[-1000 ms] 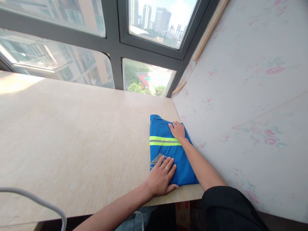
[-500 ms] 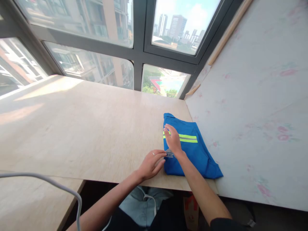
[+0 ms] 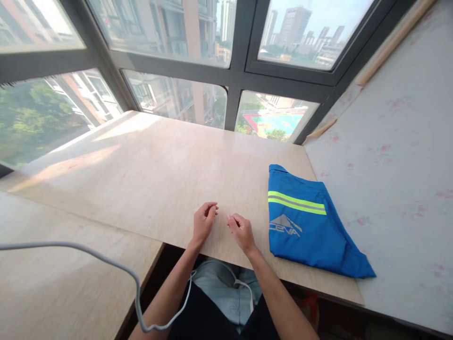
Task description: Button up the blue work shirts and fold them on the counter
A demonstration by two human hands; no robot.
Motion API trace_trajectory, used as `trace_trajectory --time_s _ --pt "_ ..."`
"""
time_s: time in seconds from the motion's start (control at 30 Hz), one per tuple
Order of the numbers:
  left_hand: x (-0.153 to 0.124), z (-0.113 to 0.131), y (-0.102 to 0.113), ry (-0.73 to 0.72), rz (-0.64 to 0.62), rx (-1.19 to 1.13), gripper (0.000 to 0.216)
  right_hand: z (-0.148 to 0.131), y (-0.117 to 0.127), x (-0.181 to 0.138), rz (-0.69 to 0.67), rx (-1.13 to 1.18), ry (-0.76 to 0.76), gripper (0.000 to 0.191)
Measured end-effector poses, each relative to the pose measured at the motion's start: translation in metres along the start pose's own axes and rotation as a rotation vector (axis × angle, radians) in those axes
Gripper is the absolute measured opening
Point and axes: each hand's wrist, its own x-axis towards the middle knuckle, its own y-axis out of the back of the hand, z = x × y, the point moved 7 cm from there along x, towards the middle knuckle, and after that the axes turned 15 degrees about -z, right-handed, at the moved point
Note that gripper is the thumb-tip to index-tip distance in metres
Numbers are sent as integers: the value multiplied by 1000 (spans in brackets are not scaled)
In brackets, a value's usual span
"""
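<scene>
A folded blue work garment (image 3: 300, 222) lies flat on the tabletop by the wall. Across it runs a yellow-green and grey reflective stripe, with a grey printed logo below. Left of the garment, my left hand (image 3: 204, 222) hovers over or rests on the table's front part, its fingers curled in and nothing seen between them. My right hand (image 3: 242, 231) is close by, between the left hand and the garment, likewise curled with nothing visible in it. The two hands are a small gap apart, and neither touches the garment.
The pale tabletop (image 3: 170, 174) reaches back to dark-framed windows (image 3: 233, 75). At right stands a flower-patterned wall (image 3: 399, 189). A grey-white cable (image 3: 106, 262) loops across the lower left, in front of a second table section (image 3: 53, 274).
Both hands have left the garment and moved left, their fingers curling in from a flat, outstretched pose. The garment stays folded by the wall. My view has turned left.
</scene>
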Motion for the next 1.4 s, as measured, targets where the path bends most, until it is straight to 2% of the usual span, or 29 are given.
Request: trace_trajectory --time_s 0.27,1.4 --pt "-1 4 0 11 -10 83 27 -8 -3 -4 -23 -81 73 40" --pt "2 5 0 35 2 143 30 -6 -2 -9 -34 -47 66 44"
